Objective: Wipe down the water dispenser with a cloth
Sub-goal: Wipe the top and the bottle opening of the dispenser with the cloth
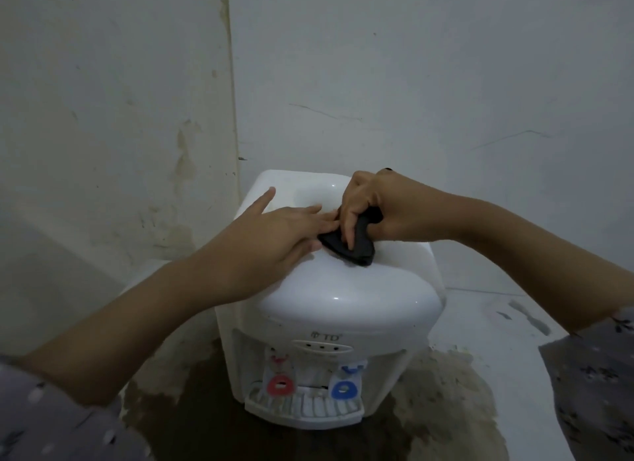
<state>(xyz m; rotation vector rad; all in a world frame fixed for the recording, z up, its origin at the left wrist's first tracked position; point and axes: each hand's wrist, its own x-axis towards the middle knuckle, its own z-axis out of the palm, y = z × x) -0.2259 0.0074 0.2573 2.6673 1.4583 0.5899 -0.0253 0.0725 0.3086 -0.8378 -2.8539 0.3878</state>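
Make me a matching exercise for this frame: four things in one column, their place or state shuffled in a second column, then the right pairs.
1. cloth
2. left hand
3. right hand
4. drip tray

A. at the foot of the water dispenser's front
B. flat on the top, fingers straight
C. black, bunched on the top, in a grip
D. curled round the cloth

Pairs: 1-C; 2-B; 3-D; 4-A
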